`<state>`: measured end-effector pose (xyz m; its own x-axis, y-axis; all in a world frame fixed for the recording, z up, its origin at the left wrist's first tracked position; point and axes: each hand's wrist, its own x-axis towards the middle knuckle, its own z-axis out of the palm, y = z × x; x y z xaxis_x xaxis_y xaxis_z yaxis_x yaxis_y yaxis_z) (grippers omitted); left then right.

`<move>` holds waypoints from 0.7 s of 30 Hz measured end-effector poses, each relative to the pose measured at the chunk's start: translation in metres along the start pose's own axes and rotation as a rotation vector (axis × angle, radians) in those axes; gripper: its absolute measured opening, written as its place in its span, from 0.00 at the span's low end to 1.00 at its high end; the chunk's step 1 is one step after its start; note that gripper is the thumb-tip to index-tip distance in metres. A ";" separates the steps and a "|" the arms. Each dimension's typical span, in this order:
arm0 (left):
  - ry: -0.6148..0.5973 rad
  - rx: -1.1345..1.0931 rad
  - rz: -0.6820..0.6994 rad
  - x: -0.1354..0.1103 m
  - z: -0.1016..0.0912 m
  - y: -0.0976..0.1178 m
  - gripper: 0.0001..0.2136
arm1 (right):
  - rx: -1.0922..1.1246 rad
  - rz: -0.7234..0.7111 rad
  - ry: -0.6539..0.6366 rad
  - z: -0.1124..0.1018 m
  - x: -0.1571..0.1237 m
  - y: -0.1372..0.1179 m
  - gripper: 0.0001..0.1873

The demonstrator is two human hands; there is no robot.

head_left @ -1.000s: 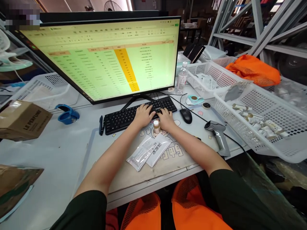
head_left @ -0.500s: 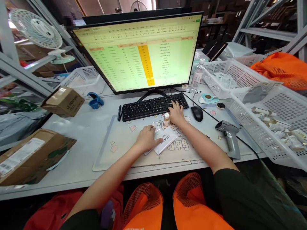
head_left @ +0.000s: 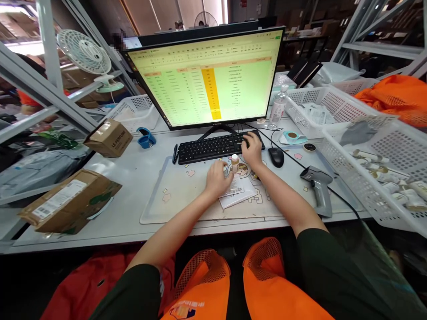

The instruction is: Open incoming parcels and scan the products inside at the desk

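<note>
My left hand (head_left: 217,178) rests on the desk mat with its fingers bent and its thumb apart from them. Close to the thumb stands a small bottle (head_left: 235,165) with a white cap; whether the hand touches it, I cannot tell. A clear plastic packet (head_left: 236,187) lies by the palm, overlapping a flat white packet (head_left: 238,198) with dark print. Over the number pad of the black keyboard (head_left: 208,150), my right hand (head_left: 252,150) has its fingers spread on the keys. The monitor (head_left: 213,80) behind displays a spreadsheet with an orange column.
To the right are a mouse (head_left: 276,157), a barcode scanner (head_left: 318,189), tape rolls and a white basket (head_left: 347,182) of small bottles. A water bottle (head_left: 278,109) stands by the monitor. Cardboard boxes (head_left: 71,200) and a blue tape dispenser (head_left: 147,138) lie left.
My left hand has shifted up toward the small bottle, with more of the clear packet showing. My right hand stays on the number pad. The camera view has turned slightly left.
</note>
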<state>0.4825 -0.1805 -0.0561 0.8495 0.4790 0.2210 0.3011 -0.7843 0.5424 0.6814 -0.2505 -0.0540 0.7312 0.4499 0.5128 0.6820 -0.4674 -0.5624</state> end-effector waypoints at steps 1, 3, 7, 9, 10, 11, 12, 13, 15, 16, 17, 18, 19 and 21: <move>0.069 -0.056 0.002 0.008 -0.001 -0.001 0.21 | 0.048 0.020 0.070 -0.011 0.010 0.002 0.27; 0.087 -0.195 -0.008 0.025 -0.001 -0.002 0.29 | 0.150 0.055 0.176 -0.040 0.029 0.010 0.28; -0.092 -0.409 -0.057 0.051 0.010 0.001 0.18 | 0.252 0.024 0.169 -0.095 0.033 0.032 0.28; -0.077 -0.475 -0.077 0.053 0.015 0.001 0.10 | 0.119 0.014 -0.012 -0.103 0.013 0.036 0.24; -0.053 -0.511 -0.095 0.052 0.017 0.000 0.10 | 0.026 0.017 -0.125 -0.101 0.002 0.035 0.22; -0.024 -0.557 -0.120 0.050 0.018 -0.003 0.10 | -0.063 0.023 -0.228 -0.095 -0.009 0.034 0.21; 0.006 -0.610 -0.150 0.048 0.017 -0.007 0.11 | -0.134 0.025 -0.309 -0.086 -0.018 0.032 0.20; 0.037 -0.667 -0.184 0.045 0.016 -0.012 0.12 | -0.182 0.022 -0.363 -0.075 -0.025 0.030 0.19; 0.096 -0.781 -0.259 0.040 0.013 -0.026 0.16 | -0.225 0.004 -0.408 -0.054 -0.030 0.027 0.20; 0.126 -0.834 -0.296 0.037 0.011 -0.033 0.19 | -0.246 -0.006 -0.421 -0.045 -0.029 0.025 0.22; 0.156 -0.883 -0.331 0.036 0.008 -0.041 0.21 | -0.267 -0.016 -0.428 -0.037 -0.026 0.024 0.23; 0.187 -0.927 -0.359 0.035 0.006 -0.048 0.22 | -0.286 -0.025 -0.429 -0.030 -0.023 0.022 0.24; 0.216 -0.966 -0.381 0.034 0.003 -0.054 0.24 | -0.302 -0.035 -0.425 -0.025 -0.019 0.020 0.25; 0.264 -1.029 -0.409 0.036 -0.002 -0.064 0.24 | -0.329 -0.053 -0.415 -0.016 -0.014 0.014 0.25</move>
<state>0.4926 -0.1122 -0.0816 0.6146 0.7884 -0.0278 -0.0673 0.0874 0.9939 0.6812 -0.2759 -0.0589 0.6745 0.7114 0.1975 0.7346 -0.6199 -0.2759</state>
